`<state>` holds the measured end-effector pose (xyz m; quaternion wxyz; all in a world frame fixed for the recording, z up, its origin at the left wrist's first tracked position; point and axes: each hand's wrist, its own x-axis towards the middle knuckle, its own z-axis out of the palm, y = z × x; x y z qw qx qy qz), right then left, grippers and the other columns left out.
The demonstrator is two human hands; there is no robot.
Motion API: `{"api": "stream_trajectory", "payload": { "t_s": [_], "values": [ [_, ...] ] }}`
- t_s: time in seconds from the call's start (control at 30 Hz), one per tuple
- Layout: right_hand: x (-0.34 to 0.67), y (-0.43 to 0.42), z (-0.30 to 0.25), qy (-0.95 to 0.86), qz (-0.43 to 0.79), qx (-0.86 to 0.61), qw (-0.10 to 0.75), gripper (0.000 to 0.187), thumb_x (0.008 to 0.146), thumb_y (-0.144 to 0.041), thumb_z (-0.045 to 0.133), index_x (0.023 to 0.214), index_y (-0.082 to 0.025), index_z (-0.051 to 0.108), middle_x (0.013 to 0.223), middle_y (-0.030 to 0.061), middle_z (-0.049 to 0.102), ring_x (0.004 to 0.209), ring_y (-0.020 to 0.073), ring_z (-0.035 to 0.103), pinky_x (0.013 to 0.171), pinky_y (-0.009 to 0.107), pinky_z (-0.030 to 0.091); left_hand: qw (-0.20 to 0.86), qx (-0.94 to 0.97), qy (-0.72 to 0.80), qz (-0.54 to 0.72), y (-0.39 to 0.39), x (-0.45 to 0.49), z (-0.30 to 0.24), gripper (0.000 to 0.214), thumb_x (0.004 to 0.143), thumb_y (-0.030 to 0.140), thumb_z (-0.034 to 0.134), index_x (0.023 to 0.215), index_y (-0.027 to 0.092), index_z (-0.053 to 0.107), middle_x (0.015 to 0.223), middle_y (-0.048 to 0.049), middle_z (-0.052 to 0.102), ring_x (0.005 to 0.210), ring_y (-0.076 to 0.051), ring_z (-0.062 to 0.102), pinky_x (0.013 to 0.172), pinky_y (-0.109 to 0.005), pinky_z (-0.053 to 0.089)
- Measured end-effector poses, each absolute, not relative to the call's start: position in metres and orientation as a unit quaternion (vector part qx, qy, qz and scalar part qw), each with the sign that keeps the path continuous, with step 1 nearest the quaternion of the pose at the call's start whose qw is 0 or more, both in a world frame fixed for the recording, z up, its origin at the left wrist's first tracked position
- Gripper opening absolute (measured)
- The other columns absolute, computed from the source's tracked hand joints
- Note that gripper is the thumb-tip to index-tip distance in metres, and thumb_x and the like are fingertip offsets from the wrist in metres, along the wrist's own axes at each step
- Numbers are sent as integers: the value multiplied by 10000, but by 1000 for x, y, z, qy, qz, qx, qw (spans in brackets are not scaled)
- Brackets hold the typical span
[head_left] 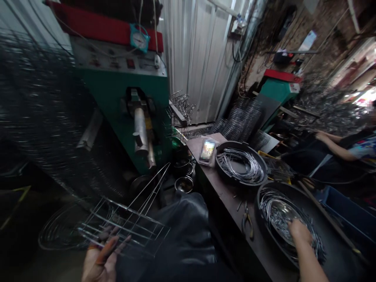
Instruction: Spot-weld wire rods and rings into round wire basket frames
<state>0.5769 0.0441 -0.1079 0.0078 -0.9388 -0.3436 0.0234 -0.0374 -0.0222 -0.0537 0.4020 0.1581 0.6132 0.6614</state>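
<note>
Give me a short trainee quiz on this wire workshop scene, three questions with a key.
1. What does the left hand hold?
2. True or false: the pliers lie inside the black tub.
3. Which hand reaches into the wire pieces in that tub: A left, B right, C neither?

Key: 1 a wire rack; 2 false, they lie on the bench; 3 B, the right hand.

Welded wire rack [123, 227]: flat open grid of parallel silver rods, two long rods converging to a point, gripped at one end by the left hand [101, 260]. Bent steel wires [279, 213], in loose curved bundles, fill a round black tub [260, 213], touched by the right hand [299, 231].
</note>
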Motion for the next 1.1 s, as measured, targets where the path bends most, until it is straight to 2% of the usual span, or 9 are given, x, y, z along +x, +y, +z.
{"api": "stream_trajectory", "payload": {
  "t_s": [0.1, 0.17, 0.23, 0.4, 0.57, 0.8, 1.1],
  "values": [
    [512, 75, -80, -457, 90, -879, 106, 274, 745, -373, 525, 691, -147, 670, 788, 196, 670, 781, 305, 623, 666, 376, 455, 415, 111, 575, 696, -18, -34, -58, 297, 484, 273, 738, 719, 242, 559, 944, 3, 534, 1085, -272, 464, 817, -464, 496],
    [442, 100, -64, -566, 179, -775, 216, 284, 726, -425, 529, 717, -168, 650, 763, 113, 671, 740, 248, 608, 670, 322, 448, 415, 107, 564, 706, -18, -30, -62, 328, 487, 277, 745, 756, 237, 561, 959, 3, 523, 1081, -252, 462, 808, -426, 497],
    [360, 121, -53, -636, 275, -663, 283, 327, 732, -470, 513, 740, -167, 635, 731, 70, 652, 691, 205, 582, 640, 289, 436, 414, 104, 558, 712, -20, -27, -66, 333, 511, 290, 741, 783, 235, 557, 973, 3, 523, 1069, -232, 465, 792, -385, 495],
    [187, 145, -42, -729, 458, -420, 287, 244, 730, -397, 542, 705, -161, 598, 665, 6, 586, 633, 135, 515, 603, 241, 401, 406, 103, 538, 731, -30, -24, -73, 365, 567, 305, 725, 882, 238, 553, 994, -2, 519, 1022, -193, 486, 760, -315, 476],
    [118, 148, -42, -653, 603, -356, 288, 293, 715, -444, 566, 663, -156, 546, 562, -31, 506, 515, 93, 461, 512, 219, 371, 400, 94, 530, 742, -35, -30, -74, 363, 585, 299, 716, 899, 234, 546, 1018, -3, 515, 984, -175, 493, 758, -295, 466],
    [101, 152, -52, -599, 626, -361, 343, 339, 730, -477, 571, 626, -161, 505, 520, -43, 490, 454, 72, 452, 464, 200, 363, 408, 87, 533, 736, -24, -37, -81, 353, 577, 301, 714, 881, 224, 552, 1041, -21, 511, 999, -204, 498, 756, -316, 475],
    [88, 175, -62, -554, 675, -335, 355, 337, 715, -478, 604, 649, -155, 531, 534, -37, 511, 459, 68, 474, 474, 196, 387, 430, 80, 546, 714, -5, -57, -96, 384, 598, 366, 706, 927, 225, 567, 1009, -37, 546, 1011, -222, 492, 689, -306, 491]
  ]
}}
